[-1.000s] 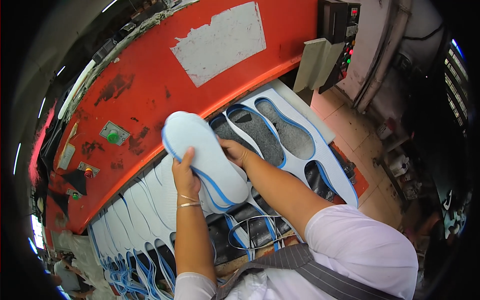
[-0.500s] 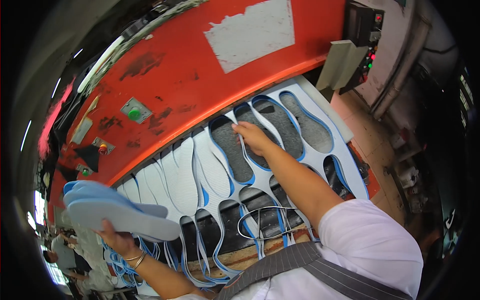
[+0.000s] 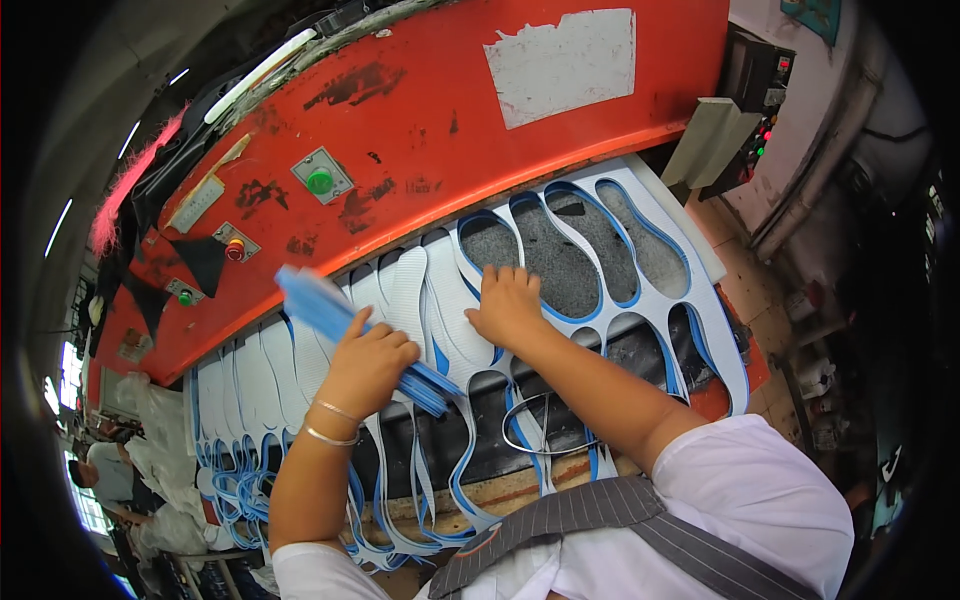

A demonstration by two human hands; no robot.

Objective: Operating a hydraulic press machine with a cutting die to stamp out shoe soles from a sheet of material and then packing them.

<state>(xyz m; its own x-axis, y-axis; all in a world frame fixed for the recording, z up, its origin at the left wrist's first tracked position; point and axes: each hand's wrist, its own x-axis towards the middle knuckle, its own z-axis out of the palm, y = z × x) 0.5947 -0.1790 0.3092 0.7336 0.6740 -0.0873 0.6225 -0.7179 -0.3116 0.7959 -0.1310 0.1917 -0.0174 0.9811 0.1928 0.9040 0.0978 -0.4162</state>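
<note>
My left hand (image 3: 372, 362) is closed around a stack of shoe insoles (image 3: 322, 306), blue at the edges, held tilted above the foam sheet. The stack's far end is blurred. My right hand (image 3: 508, 305) lies on the white and blue foam sheet (image 3: 618, 312), at the near left edge of a sole-shaped hole. Its fingers are slightly bent and apart, with the thumb reaching left onto a ribbed white insole (image 3: 456, 318). More white insoles (image 3: 402, 284) still sit in the sheet to the left. Several holes at the right show a grey surface beneath.
Behind the sheet rises a red machine front (image 3: 420, 150) with a green button (image 3: 319, 181) and a red knob (image 3: 235, 250). A control box (image 3: 745, 110) stands at the right. Blue and white offcut strips (image 3: 245, 490) hang at the near left. A person (image 3: 112, 475) is at the far left.
My left hand has swung right and up with the insole stack, now close to my right hand. My right hand has let go of the strip it gripped and moved nearer, onto the sheet.
</note>
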